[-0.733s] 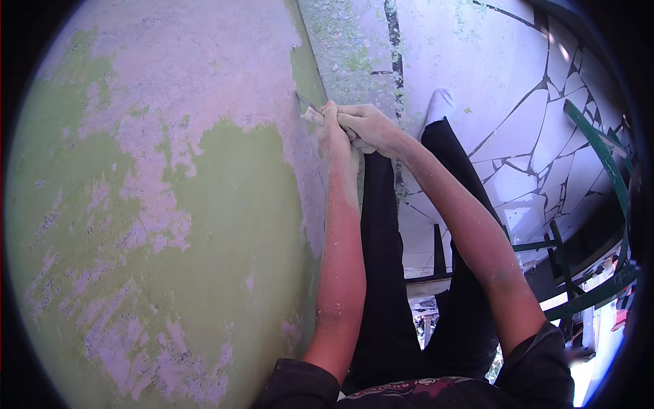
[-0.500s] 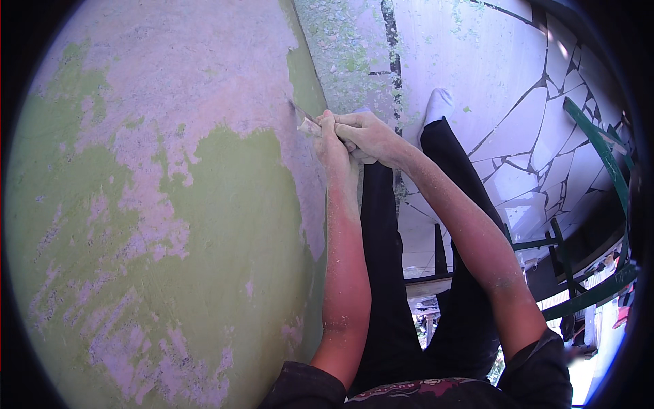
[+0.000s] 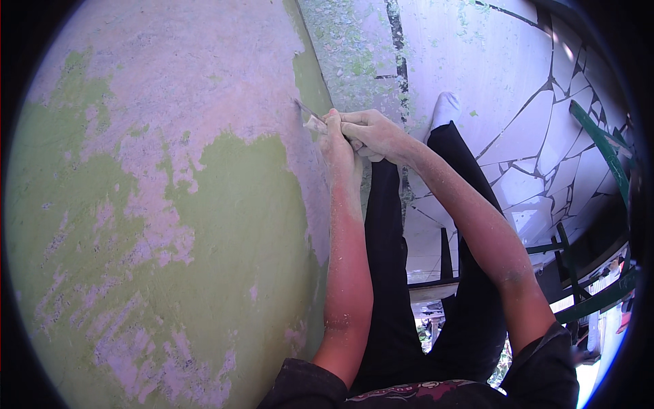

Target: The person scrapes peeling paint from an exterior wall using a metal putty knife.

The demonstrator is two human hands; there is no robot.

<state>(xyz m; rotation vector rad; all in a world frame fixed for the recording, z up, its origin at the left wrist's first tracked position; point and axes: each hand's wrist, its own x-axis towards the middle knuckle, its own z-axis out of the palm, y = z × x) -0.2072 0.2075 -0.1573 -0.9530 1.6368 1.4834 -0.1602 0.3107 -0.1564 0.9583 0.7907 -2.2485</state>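
Note:
A green-painted wall (image 3: 231, 198) fills the left side, with large patches stripped to a pale pinkish layer. Against its pale part, close to the wall's foot, rests the thin edge of a scraper (image 3: 314, 124); most of its handle is hidden in my fingers. My left hand (image 3: 338, 144), dusted white, is closed around the scraper. Over and beside it, my right hand (image 3: 379, 135) is closed too, its fingers wrapped on the same grip. A strip of green paint lies just beyond the blade.
Paint flakes (image 3: 354, 48) litter the floor along the wall. The floor (image 3: 497, 68) has pale, irregular tiles with dark joints. My white-socked foot (image 3: 447, 109) and dark-trousered legs stretch ahead. Green metal furniture bars (image 3: 603, 146) stand at the right.
The whole view has shifted slightly, so wall and hands appear a little farther right. Both hands keep their grip on the scraper, its blade still at the wall.

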